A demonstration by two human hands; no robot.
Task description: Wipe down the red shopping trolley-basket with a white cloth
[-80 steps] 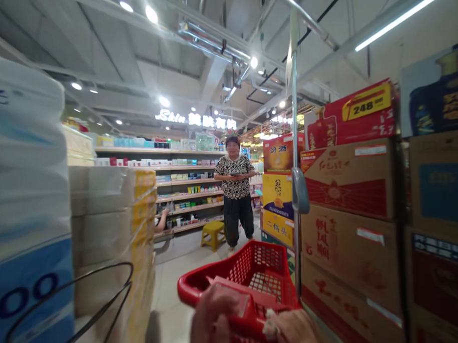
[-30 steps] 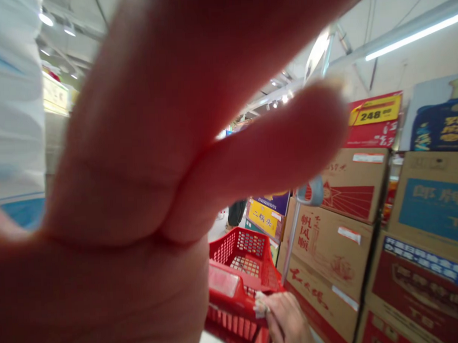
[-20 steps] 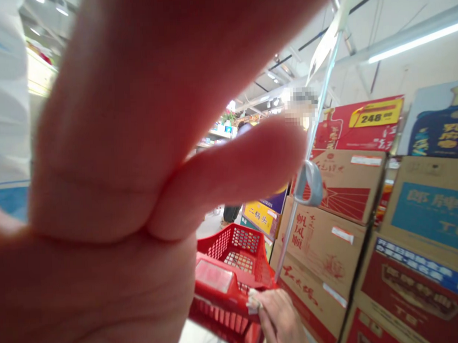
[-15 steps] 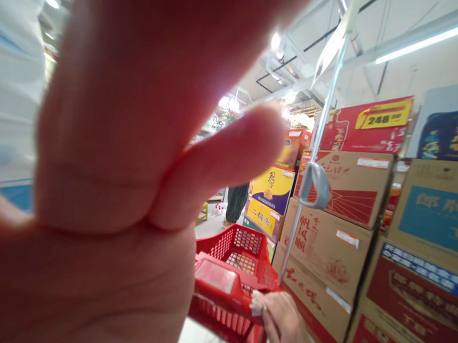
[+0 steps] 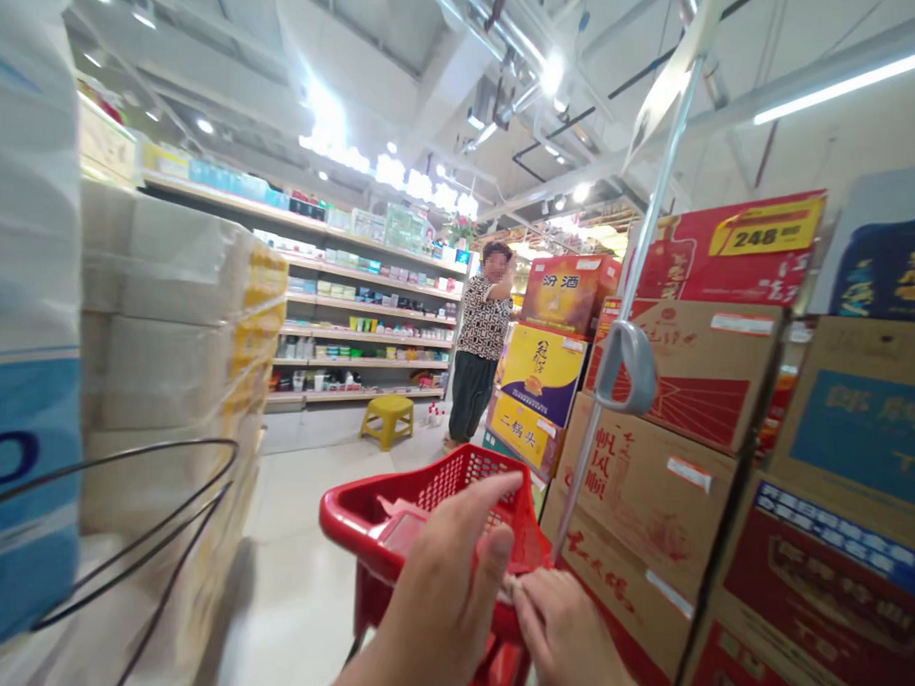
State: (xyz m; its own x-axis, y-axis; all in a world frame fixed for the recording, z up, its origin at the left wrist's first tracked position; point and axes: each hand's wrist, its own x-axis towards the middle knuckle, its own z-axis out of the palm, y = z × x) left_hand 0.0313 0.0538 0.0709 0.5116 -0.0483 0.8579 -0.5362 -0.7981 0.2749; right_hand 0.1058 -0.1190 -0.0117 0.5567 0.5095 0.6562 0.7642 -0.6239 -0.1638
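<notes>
A red plastic shopping cart (image 5: 359,522) with perforated basket walls stands in front of me. My left hand (image 5: 454,553) is raised over its near edge, thumb and fingers stretched out and nothing in it. Whether it touches the cart I cannot tell. On the right, my right hand (image 5: 561,615) is closed at the cart's near right edge. A bit of pale, crumpled tissue (image 5: 509,585) shows at its fingertips, mostly hidden by the hands. Just beyond that hand, a thin metal pole (image 5: 582,479) with a grey loop (image 5: 627,367) slants upward.
Stacked liquor cartons (image 5: 672,476) line the right side. Wrapped packs (image 5: 165,363) and dark wire loops (image 5: 134,539) are on the left. Ahead are a yellow stool (image 5: 386,418), a person in a patterned top (image 5: 481,322) and long shelves (image 5: 366,306) of goods.
My left hand has dropped from right before the camera, where it blocked much of the view, down to the cart. My right hand has stayed at the cart's edge.
</notes>
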